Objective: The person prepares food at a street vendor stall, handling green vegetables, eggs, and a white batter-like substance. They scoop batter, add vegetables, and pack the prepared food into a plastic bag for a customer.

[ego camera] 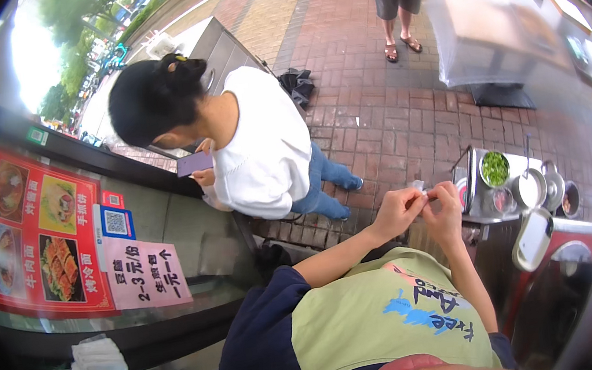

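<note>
My left hand (pixel 398 212) and my right hand (pixel 443 212) meet in front of my chest, fingertips close together. Between the pinched fingers is a small piece of translucent whitish material (pixel 418 185), perhaps thin plastic; the fingers hide most of it. Just right of the hands, a metal cart top (pixel 479 207) carries a steel bowl of chopped greens (pixel 495 168). Beside that bowl stand a pot of white liquid (pixel 530 190) with a utensil handle sticking up and a small bowl with reddish contents (pixel 502 200).
A person in a white top (pixel 262 139) stands at front left, holding a phone (pixel 193 164). On my left is a glass counter with a red menu board (pixel 30 229) and a plastic-wrapped packet (pixel 99 364). A rectangular tray (pixel 533 240) lies at right. A plastic-covered table (pixel 497 21) stands farther off.
</note>
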Demonstrator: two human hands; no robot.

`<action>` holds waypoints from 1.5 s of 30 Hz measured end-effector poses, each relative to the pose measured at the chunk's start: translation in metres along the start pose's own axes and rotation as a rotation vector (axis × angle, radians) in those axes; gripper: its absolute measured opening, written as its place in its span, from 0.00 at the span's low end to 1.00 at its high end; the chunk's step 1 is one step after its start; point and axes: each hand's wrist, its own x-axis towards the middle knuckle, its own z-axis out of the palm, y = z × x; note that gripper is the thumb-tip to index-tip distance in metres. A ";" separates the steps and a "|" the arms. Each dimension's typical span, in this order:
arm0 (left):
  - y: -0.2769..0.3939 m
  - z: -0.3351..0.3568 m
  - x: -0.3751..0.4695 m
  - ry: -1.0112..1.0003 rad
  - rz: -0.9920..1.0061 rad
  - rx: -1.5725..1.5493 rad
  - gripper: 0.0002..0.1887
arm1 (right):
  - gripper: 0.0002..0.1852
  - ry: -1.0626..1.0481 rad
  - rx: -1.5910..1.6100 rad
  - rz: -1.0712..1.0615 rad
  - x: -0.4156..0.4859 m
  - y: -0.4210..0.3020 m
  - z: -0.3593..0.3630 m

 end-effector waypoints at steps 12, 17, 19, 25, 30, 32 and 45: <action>-0.143 -0.060 0.266 0.230 0.103 -0.157 0.07 | 0.07 -0.003 -0.096 -0.375 0.269 0.137 0.107; -0.159 -0.099 0.344 0.436 0.018 -0.265 0.04 | 0.07 -0.155 -0.035 -0.510 0.369 0.161 0.147; -0.167 -0.117 0.379 0.485 -0.089 -0.306 0.04 | 0.07 -0.205 0.069 -0.616 0.410 0.181 0.168; -0.194 -0.162 0.469 0.544 0.186 0.387 0.11 | 0.09 -0.458 0.264 -0.660 0.539 0.202 0.201; -0.202 -0.188 0.525 0.473 0.173 0.070 0.15 | 0.08 -0.636 0.381 -0.688 0.623 0.190 0.218; -0.200 -0.196 0.534 0.434 0.153 -0.071 0.16 | 0.09 -0.679 0.404 -0.753 0.647 0.184 0.225; -0.152 -0.310 0.545 0.049 0.193 0.424 0.13 | 0.12 -0.648 0.350 -1.229 0.704 0.128 0.281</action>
